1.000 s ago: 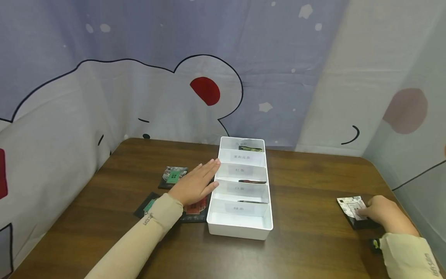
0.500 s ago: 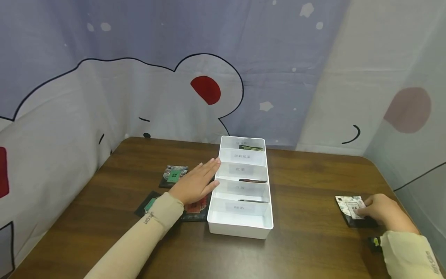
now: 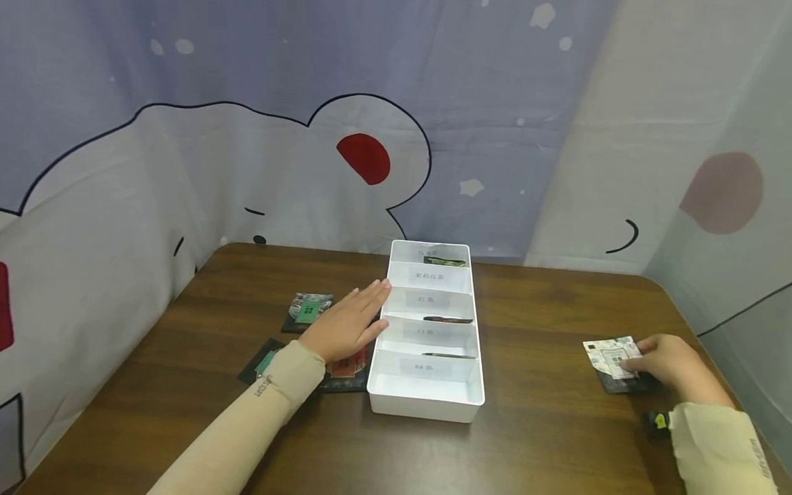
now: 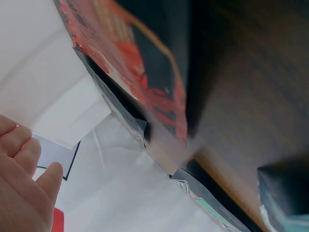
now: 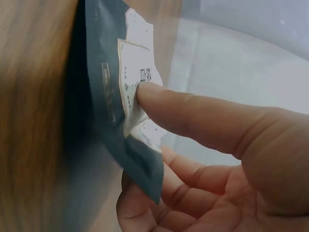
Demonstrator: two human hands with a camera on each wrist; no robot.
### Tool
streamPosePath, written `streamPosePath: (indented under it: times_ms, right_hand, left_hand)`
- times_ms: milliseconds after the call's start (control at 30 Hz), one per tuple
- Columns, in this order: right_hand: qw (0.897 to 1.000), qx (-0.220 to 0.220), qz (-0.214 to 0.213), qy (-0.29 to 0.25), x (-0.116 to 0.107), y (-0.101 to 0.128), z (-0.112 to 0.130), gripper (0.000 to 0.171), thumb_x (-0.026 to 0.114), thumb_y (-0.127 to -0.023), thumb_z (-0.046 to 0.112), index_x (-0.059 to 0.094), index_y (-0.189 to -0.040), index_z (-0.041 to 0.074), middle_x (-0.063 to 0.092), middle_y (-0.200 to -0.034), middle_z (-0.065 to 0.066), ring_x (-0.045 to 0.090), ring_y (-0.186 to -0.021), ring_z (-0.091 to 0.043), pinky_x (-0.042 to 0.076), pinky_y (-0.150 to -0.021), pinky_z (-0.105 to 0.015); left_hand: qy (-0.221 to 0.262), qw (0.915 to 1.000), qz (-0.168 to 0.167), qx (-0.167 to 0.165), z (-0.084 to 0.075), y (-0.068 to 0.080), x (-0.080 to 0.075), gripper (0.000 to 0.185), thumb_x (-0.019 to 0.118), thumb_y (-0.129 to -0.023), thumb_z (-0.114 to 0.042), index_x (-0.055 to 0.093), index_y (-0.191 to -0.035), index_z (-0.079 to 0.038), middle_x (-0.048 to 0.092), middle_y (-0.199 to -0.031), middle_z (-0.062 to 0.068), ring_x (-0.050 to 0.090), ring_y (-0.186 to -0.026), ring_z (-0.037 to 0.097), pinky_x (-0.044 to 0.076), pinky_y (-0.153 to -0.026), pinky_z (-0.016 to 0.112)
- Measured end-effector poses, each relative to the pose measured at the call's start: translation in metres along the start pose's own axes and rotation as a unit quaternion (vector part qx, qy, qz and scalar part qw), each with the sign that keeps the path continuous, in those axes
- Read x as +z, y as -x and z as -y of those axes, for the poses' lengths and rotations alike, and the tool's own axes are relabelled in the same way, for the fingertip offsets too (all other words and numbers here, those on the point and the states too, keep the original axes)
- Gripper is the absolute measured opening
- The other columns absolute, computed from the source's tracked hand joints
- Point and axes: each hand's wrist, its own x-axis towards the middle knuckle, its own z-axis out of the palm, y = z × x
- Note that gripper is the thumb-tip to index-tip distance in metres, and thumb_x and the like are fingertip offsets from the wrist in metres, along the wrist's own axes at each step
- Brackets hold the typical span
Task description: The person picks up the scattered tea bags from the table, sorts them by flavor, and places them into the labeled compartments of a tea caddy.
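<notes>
My right hand (image 3: 674,364) pinches a flat black-and-white tea sachet (image 3: 609,357) at the table's right side. In the right wrist view the thumb presses on the white label (image 5: 133,82) while the other fingers curl behind the sachet. My left hand (image 3: 346,326) has straight fingers, their tips at the left rim of a long white divided box (image 3: 427,409). The box has a row of labelled compartments; single sachets stand in three of them, seen edge-on, including a green one (image 3: 444,261) at the far end and a reddish one (image 3: 448,320) in the middle.
Left of the box lie a green-labelled sachet (image 3: 307,312), another green-labelled one (image 3: 260,363) partly under the left forearm, and a red-labelled one (image 3: 345,375) partly under the left hand. A dark packet (image 3: 657,423) lies by the right sleeve. A patterned curtain (image 3: 495,137) hangs behind the table.
My right hand has moved slightly left and away from me, bringing the sachet with it and lifting it a little. My left hand and the box have stayed in place.
</notes>
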Motion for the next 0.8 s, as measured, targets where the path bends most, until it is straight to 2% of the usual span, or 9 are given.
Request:
streamPosePath:
  times_ms: [133,300,400,467,633,733,800]
  right_hand:
    - [1.0,-0.019,0.009,-0.013,-0.001,-0.001,0.007,0.062,0.072,-0.091,0.022,0.048,-0.121,-0.027,0.054,-0.118,-0.044,0.055,-0.104,-0.052,0.049,-0.085,-0.061]
    - [0.999,-0.043,-0.023,-0.014,-0.001,-0.003,0.014,0.049,0.065,-0.095,0.019,0.052,-0.116,-0.023,0.056,-0.114,-0.043,0.056,-0.102,-0.052,0.048,-0.082,-0.06]
    - [0.997,-0.057,-0.04,-0.016,-0.002,-0.003,0.017,0.043,0.063,-0.097,0.019,0.055,-0.113,-0.02,0.06,-0.109,-0.04,0.058,-0.098,-0.048,0.049,-0.08,-0.056]
    - [0.996,-0.066,-0.046,-0.026,-0.001,-0.001,0.02,0.04,0.063,-0.097,0.019,0.057,-0.111,-0.018,0.063,-0.105,-0.036,0.06,-0.094,-0.042,0.049,-0.076,-0.049]
    - [0.993,-0.063,-0.03,-0.101,0.004,0.004,0.027,0.04,0.06,-0.1,0.021,0.055,-0.118,-0.015,0.064,-0.097,-0.019,0.057,-0.079,-0.021,0.048,-0.064,-0.032]
    - [0.987,-0.045,-0.015,-0.156,0.007,0.006,0.033,0.042,0.059,-0.101,0.022,0.051,-0.124,-0.013,0.059,-0.09,-0.007,0.052,-0.069,-0.014,0.05,-0.057,-0.031]
    - [0.984,-0.041,-0.021,-0.173,0.009,0.005,0.037,0.042,0.06,-0.101,0.021,0.051,-0.123,-0.012,0.061,-0.088,-0.004,0.054,-0.067,-0.012,0.053,-0.056,-0.029]
  left_hand:
    - [0.0,1.0,-0.001,0.001,0.0,0.0,0.0,0.07,0.037,-0.107,-0.047,0.019,-0.162,-0.007,0.018,-0.168,0.006,0.016,-0.155,0.022,0.019,-0.125,0.046]
    - [0.002,1.0,0.0,-0.001,0.0,0.001,0.0,0.07,0.037,-0.107,-0.047,0.019,-0.162,-0.008,0.017,-0.169,0.005,0.014,-0.155,0.021,0.015,-0.125,0.043]
    - [0.001,1.0,-0.001,0.0,0.0,0.001,0.0,0.069,0.037,-0.108,-0.046,0.02,-0.162,-0.007,0.017,-0.169,0.005,0.015,-0.155,0.021,0.015,-0.125,0.043]
    - [0.003,1.0,-0.002,0.0,0.0,0.001,0.0,0.069,0.037,-0.108,-0.046,0.02,-0.162,-0.007,0.017,-0.169,0.005,0.015,-0.155,0.021,0.015,-0.125,0.043]
    - [0.006,1.0,-0.001,0.001,0.0,0.001,-0.001,0.069,0.037,-0.108,-0.046,0.02,-0.162,-0.007,0.017,-0.168,0.006,0.015,-0.155,0.022,0.017,-0.125,0.045]
    - [0.006,1.0,-0.002,0.002,0.0,0.001,0.0,0.069,0.037,-0.108,-0.046,0.02,-0.162,-0.006,0.018,-0.168,0.006,0.016,-0.155,0.022,0.017,-0.125,0.045]
    - [0.005,1.0,-0.001,0.002,0.0,0.001,0.0,0.069,0.037,-0.108,-0.046,0.019,-0.162,-0.007,0.017,-0.168,0.006,0.015,-0.155,0.021,0.017,-0.125,0.044]
